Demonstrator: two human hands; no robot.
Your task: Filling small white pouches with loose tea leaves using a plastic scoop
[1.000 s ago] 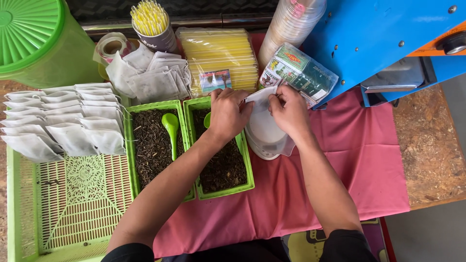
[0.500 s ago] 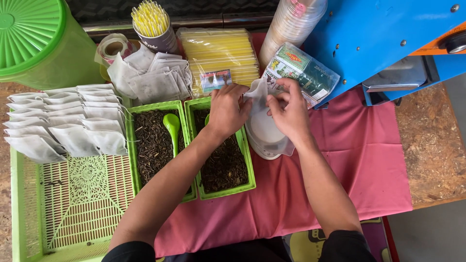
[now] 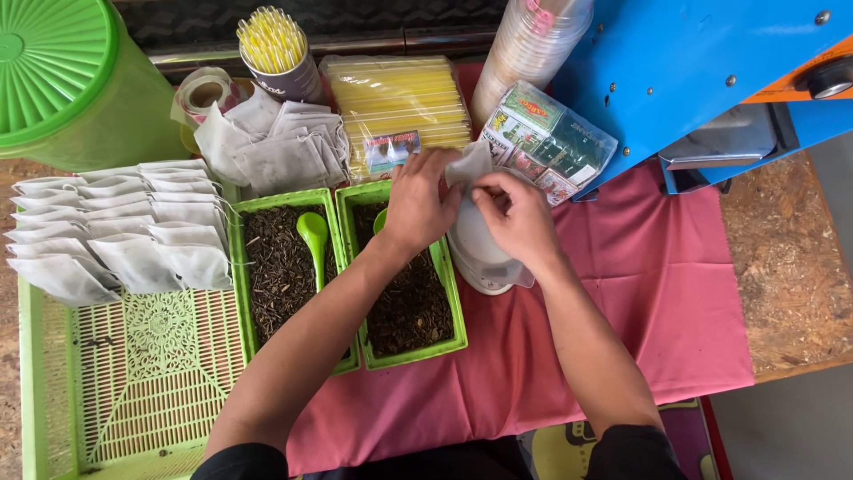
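Both my hands hold a small white filter pouch (image 3: 468, 163) above a white scale (image 3: 475, 258). My left hand (image 3: 418, 203) pinches its left edge, my right hand (image 3: 514, 213) its right edge and top. Just below my left arm stand two green trays of dark loose tea: the right tray (image 3: 449, 293) and the left tray (image 3: 238, 284), which holds a green scoop (image 3: 313, 236). The handle of a second green scoop (image 3: 380, 220) peeks out by my left wrist.
Filled white pouches (image 3: 115, 231) lie in rows on a green mesh tray (image 3: 142, 382) at left. Behind: empty pouches (image 3: 275, 147), a cup of yellow straws (image 3: 274, 49), packed straws (image 3: 400, 102), stacked cups (image 3: 524, 53), a green bin (image 3: 62, 80), a blue machine (image 3: 711, 71), a printed packet (image 3: 546, 142).
My hands lifted the pouch slightly and moved closer together, fingers working at its top edge. Everything else stays where it was.
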